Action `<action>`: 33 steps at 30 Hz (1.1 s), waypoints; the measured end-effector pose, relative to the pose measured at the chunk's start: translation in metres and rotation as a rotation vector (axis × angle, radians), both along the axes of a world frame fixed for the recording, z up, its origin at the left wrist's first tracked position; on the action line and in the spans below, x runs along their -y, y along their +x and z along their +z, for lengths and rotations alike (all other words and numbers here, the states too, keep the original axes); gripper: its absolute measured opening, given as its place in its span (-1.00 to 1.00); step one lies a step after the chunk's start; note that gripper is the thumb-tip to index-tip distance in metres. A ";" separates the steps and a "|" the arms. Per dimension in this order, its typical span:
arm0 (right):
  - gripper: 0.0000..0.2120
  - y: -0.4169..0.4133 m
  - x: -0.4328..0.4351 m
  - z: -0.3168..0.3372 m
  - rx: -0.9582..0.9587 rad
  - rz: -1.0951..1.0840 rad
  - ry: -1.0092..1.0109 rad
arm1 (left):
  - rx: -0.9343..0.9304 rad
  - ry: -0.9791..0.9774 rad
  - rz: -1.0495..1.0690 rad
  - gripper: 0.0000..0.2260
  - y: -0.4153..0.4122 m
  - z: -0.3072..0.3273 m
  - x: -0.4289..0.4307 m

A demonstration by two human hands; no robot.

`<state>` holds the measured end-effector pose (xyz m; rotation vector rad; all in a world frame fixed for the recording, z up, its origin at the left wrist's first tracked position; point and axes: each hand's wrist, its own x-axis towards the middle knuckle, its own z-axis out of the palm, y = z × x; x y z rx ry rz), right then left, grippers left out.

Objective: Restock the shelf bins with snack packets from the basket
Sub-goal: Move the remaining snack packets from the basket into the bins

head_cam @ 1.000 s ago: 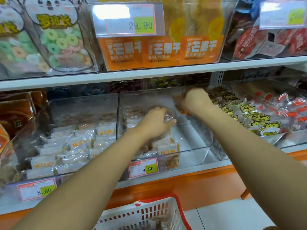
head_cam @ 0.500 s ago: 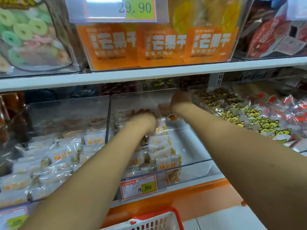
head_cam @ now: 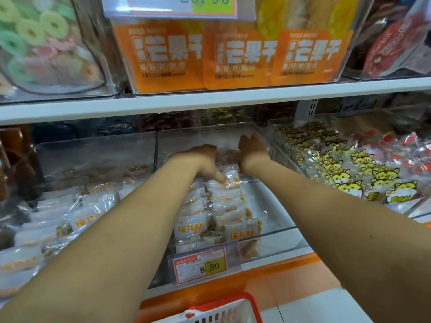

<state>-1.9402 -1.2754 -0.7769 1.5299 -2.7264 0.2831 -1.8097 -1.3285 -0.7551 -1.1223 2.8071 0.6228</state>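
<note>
snack packets (head_cam: 224, 213) are lying in shingled rows down the left side of the middle bin (head_cam: 275, 220), whose right side is showing bare floor. left hand (head_cam: 205, 159) is reaching over the rear row, thumb touching a packet. right hand (head_cam: 253, 145) is at the back wall. both hands' fingers are hidden, so grip cannot be told. judgement: keep labels up and fill rightward. basket (head_cam: 211, 317) is sitting below.

Both forearms reaching into the clear middle bin (head_cam: 277, 238), left hand (head_cam: 205, 159) lying over the white-and-orange snack packets (head_cam: 224, 206) towards its back, thumb touching one, right hand (head_cam: 253, 145) hovering at the bin's rear right corner, fingers blurred, red-rimmed basket (head_cam: 233, 306) sitting below the bin's front.
</note>
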 end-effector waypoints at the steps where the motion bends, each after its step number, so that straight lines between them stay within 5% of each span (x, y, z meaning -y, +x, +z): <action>1: -0.49 0.000 -0.001 -0.003 0.093 0.006 -0.030 | 0.005 0.003 0.011 -0.17 0.001 -0.002 0.000; 3: -0.46 -0.001 -0.005 -0.009 0.183 0.025 -0.099 | 0.011 -0.001 0.033 -0.18 0.001 -0.003 -0.001; 6: -0.62 -0.002 -0.013 -0.012 -0.009 0.039 -0.152 | 0.030 -0.010 0.028 -0.21 -0.001 0.000 -0.001; 10: -0.69 0.004 -0.024 -0.007 -0.054 0.187 0.351 | 0.066 0.023 0.070 -0.26 -0.001 0.002 -0.002; 13: -0.67 0.007 -0.020 -0.011 -0.014 0.232 0.496 | 0.083 0.047 0.095 -0.24 0.000 0.001 -0.003; 27: -0.68 0.009 -0.014 0.010 0.026 0.211 0.481 | 0.099 0.030 0.089 -0.16 0.001 0.003 -0.004; 33: -0.67 0.019 -0.050 0.041 -0.019 0.178 0.175 | -0.189 -0.101 0.094 -0.47 0.017 0.008 -0.038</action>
